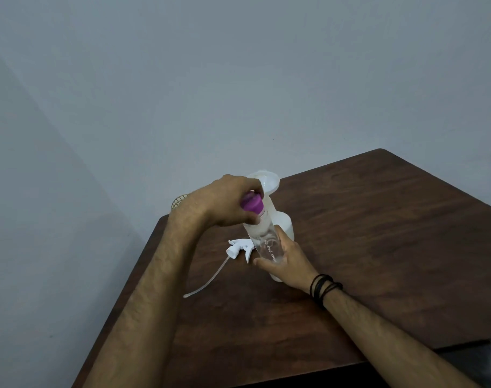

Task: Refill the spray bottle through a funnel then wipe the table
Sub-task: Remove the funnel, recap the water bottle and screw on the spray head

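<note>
A clear water bottle [263, 242] with a purple cap [252, 203] stands tilted over the brown wooden table [378, 233]. My right hand [284, 260] grips its lower body. My left hand [224, 203] has its fingers curled round the purple cap. Right behind it stands the white spray bottle [286, 224] with a translucent funnel [266, 182] in its neck. The white spray trigger head [238, 247] with its long dip tube [208, 278] lies on the table to the left.
A small wire basket-like object [178, 203] peeks out behind my left wrist at the table's far left corner. A pale wall fills the background. A dark object [485, 359] sits beyond the table's near right edge.
</note>
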Available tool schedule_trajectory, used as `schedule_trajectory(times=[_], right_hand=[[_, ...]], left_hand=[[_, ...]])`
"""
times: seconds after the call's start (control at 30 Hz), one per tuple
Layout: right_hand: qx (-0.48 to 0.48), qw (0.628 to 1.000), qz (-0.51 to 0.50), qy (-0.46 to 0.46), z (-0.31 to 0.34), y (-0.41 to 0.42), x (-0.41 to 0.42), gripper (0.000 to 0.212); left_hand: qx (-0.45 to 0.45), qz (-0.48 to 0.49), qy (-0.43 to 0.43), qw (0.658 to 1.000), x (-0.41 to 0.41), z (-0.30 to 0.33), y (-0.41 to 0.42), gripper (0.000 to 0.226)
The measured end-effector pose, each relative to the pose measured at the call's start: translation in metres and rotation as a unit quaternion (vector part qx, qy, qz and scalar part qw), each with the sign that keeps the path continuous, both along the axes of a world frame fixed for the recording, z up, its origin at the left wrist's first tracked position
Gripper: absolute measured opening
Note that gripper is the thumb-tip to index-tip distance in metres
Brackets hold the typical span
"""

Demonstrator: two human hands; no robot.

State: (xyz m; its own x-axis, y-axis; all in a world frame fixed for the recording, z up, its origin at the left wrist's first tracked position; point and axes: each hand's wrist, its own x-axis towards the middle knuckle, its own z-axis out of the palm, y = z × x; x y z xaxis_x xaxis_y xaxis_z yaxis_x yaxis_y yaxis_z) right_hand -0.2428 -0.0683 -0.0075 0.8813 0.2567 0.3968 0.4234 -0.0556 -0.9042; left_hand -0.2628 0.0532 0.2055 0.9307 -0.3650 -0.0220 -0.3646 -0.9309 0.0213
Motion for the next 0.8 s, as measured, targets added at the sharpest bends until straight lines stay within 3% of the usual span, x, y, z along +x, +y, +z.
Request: schedule_trajectory(times=[0.2,0.3,0.43,0.57,0.7,0.8], right_hand=[[0.002,1.0,0.005,0.001,0.0,0.001,0.0,0.046],[0.006,1.0,0.0,0.008,0.0,0.001,0.0,0.048],[0.002,1.0,0.0,0.007,0.0,0.001,0.0,0.05],[0.004,1.0,0.002,0.007,-0.001,0.001,0.0,0.049],[0.002,1.0,-0.001,0.005,-0.001,0.002,-0.001,0.047],[0.008,1.0,-0.001,0.01,0.0,0.001,0.0,0.049]], left_hand=[[-0.056,-0.041,0.049,0.996,-0.004,0.004,0.006,0.063],[-0.074,-0.011,0.019,0.997,-0.007,0.002,0.008,0.086],[-0.001,0.107,-0.088,0.99,-0.004,0.003,0.0,0.073],[-0.016,0.028,-0.017,0.999,0.001,0.005,0.008,0.039],[-0.073,-0.067,0.056,0.993,-0.007,0.012,0.011,0.087],[-0.083,0.01,-0.007,0.996,-0.007,0.006,0.004,0.087]])
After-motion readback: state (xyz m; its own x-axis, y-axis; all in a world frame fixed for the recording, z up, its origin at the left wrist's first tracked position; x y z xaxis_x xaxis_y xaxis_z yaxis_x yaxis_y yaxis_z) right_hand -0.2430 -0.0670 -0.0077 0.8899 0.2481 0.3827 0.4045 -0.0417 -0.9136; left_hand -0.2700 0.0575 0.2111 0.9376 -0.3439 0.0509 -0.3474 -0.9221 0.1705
